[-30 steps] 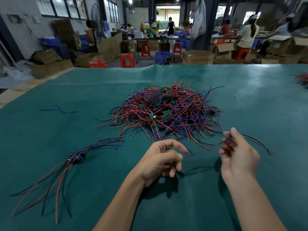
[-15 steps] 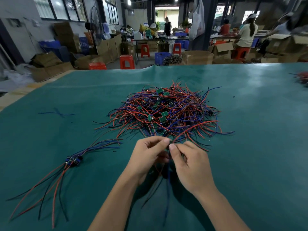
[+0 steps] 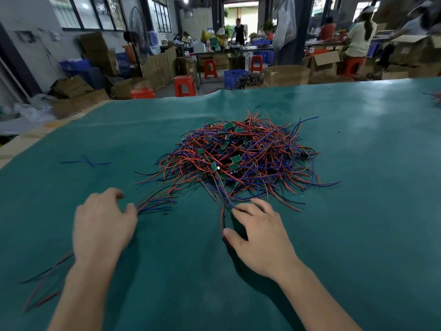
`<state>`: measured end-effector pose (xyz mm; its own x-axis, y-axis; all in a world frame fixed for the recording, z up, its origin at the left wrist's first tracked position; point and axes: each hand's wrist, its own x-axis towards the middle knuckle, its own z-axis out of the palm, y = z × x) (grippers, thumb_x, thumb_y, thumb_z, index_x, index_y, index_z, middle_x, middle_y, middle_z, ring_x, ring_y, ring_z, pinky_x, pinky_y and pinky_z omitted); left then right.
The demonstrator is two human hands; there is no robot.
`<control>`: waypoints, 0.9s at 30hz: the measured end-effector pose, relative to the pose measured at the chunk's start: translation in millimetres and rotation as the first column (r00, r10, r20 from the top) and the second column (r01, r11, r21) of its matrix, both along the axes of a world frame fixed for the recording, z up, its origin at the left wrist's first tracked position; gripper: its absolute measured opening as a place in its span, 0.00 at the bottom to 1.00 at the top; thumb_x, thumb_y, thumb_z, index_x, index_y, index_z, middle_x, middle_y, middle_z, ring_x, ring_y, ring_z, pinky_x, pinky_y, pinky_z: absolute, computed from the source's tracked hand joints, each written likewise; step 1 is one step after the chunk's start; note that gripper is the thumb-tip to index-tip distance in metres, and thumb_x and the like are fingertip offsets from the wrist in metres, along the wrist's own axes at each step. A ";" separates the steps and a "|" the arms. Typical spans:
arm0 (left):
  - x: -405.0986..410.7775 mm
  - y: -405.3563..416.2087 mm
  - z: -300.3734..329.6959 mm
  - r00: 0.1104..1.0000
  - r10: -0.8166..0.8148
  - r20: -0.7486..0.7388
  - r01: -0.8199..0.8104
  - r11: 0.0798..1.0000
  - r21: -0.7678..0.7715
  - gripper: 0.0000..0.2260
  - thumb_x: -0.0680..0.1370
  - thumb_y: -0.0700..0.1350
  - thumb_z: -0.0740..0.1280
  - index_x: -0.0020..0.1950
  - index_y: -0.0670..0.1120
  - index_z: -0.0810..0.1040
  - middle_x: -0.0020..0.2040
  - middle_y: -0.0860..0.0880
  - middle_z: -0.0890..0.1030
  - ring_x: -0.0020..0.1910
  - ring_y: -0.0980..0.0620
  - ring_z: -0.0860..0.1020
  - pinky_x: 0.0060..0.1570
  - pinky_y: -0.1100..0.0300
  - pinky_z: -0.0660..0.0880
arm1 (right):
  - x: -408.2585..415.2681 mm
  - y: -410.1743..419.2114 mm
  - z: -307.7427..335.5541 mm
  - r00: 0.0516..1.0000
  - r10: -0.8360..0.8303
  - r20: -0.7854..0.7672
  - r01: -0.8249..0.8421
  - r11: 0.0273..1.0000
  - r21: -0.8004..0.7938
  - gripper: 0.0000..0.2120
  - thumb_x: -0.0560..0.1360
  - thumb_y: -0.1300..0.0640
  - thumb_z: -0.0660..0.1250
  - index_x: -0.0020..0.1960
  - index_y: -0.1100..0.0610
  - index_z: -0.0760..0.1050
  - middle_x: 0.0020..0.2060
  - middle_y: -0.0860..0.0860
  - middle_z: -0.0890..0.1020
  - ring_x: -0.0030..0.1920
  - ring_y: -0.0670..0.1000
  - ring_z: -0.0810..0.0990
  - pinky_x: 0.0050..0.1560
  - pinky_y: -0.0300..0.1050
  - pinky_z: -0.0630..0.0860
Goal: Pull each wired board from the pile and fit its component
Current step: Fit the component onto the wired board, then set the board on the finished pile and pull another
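Even, moderately bright light falls from overhead lamps and the far windows, leaving a pale sheen on the green table toward its far right corner. Soft shadows sit under both hands. Wide-angle bending curves the table's far edge, and the background people are slightly blurred.
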<state>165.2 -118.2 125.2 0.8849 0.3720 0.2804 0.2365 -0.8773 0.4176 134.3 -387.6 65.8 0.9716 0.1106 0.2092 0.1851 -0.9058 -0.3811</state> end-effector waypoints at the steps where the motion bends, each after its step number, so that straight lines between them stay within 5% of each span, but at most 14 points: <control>1: -0.2 -16.2 -1.4 0.994 -0.060 0.089 0.067 0.995 -0.068 0.09 0.76 0.43 0.70 0.55 0.45 0.84 0.52 0.42 0.85 0.54 0.38 0.81 0.57 0.49 0.75 | 0.2 0.5 0.3 1.000 -0.001 0.021 0.000 1.000 0.031 0.27 0.77 0.37 0.57 0.67 0.50 0.78 0.68 0.41 0.76 0.75 0.50 0.60 0.73 0.52 0.62; 5: 11.9 -94.4 -16.9 0.938 -0.333 0.094 0.338 0.824 -0.456 0.04 0.78 0.45 0.70 0.47 0.46 0.85 0.42 0.48 0.86 0.43 0.48 0.84 0.49 0.53 0.80 | -1.9 1.1 6.0 0.970 -0.103 0.222 0.013 0.928 0.371 0.09 0.74 0.50 0.68 0.45 0.53 0.85 0.46 0.42 0.86 0.54 0.49 0.77 0.59 0.50 0.75; 8: 14.9 -133.8 -35.4 0.895 -0.427 0.130 0.386 0.595 -0.705 0.12 0.82 0.51 0.66 0.45 0.45 0.83 0.38 0.49 0.86 0.34 0.51 0.84 0.35 0.55 0.77 | -6.6 -0.3 13.0 0.968 -0.172 0.184 0.006 0.746 0.666 0.11 0.71 0.50 0.69 0.38 0.56 0.85 0.34 0.48 0.85 0.38 0.49 0.81 0.44 0.48 0.77; 11: 13.0 -144.7 -49.0 0.894 -0.390 0.220 0.412 0.525 -0.745 0.14 0.82 0.53 0.66 0.44 0.45 0.83 0.36 0.51 0.86 0.28 0.53 0.79 0.31 0.62 0.75 | -14.8 1.6 18.1 0.991 -0.089 0.097 -0.019 0.635 0.773 0.16 0.70 0.44 0.66 0.32 0.53 0.84 0.27 0.55 0.82 0.32 0.58 0.79 0.37 0.52 0.75; 14: 13.4 -140.9 -52.2 0.896 -0.376 0.238 0.399 0.444 -0.802 0.04 0.80 0.46 0.71 0.49 0.46 0.83 0.37 0.49 0.86 0.31 0.52 0.79 0.35 0.60 0.78 | -18.0 4.0 19.7 0.999 0.035 0.029 -0.044 0.562 0.826 0.19 0.71 0.45 0.67 0.27 0.54 0.83 0.26 0.63 0.80 0.31 0.66 0.77 0.37 0.57 0.75; 19: 12.2 -142.9 -51.3 0.869 -0.477 0.136 0.374 0.450 -0.811 0.16 0.72 0.48 0.78 0.57 0.47 0.81 0.41 0.50 0.87 0.41 0.51 0.85 0.47 0.53 0.81 | -20.8 2.1 26.4 0.976 0.220 0.008 -0.099 0.406 0.909 0.23 0.74 0.56 0.66 0.24 0.67 0.76 0.25 0.62 0.81 0.26 0.46 0.78 0.32 0.29 0.68; 21: 11.6 -144.1 -51.4 0.859 -0.499 0.112 0.386 0.489 -0.783 0.19 0.70 0.48 0.78 0.58 0.48 0.80 0.41 0.52 0.87 0.41 0.51 0.85 0.46 0.52 0.81 | -20.1 0.6 27.6 0.980 0.197 -0.005 -0.081 0.423 0.903 0.24 0.74 0.55 0.67 0.22 0.65 0.75 0.25 0.62 0.80 0.25 0.46 0.76 0.31 0.30 0.68; 24: 10.5 -143.7 -51.6 0.870 -0.463 0.168 0.420 0.518 -0.745 0.15 0.71 0.41 0.76 0.56 0.46 0.82 0.38 0.52 0.86 0.32 0.54 0.79 0.42 0.56 0.78 | -13.9 -6.9 23.0 0.992 -0.128 0.003 0.078 0.623 0.778 0.22 0.71 0.48 0.68 0.25 0.60 0.75 0.22 0.55 0.77 0.26 0.50 0.74 0.32 0.47 0.71; 27: 9.7 -141.6 -48.9 0.856 -0.454 0.248 0.447 0.410 -0.795 0.10 0.75 0.34 0.73 0.55 0.45 0.84 0.37 0.52 0.83 0.32 0.57 0.77 0.39 0.64 0.76 | -7.3 -17.8 16.3 0.923 -0.383 0.045 0.230 0.639 0.734 0.11 0.73 0.50 0.72 0.35 0.54 0.79 0.28 0.47 0.81 0.30 0.42 0.76 0.36 0.38 0.73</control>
<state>174.9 -259.8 76.3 0.9965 -0.0277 0.0787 -0.0818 -0.1367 0.9872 126.9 -405.4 82.1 0.8570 -0.4409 0.2666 0.0809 -0.3959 -0.9147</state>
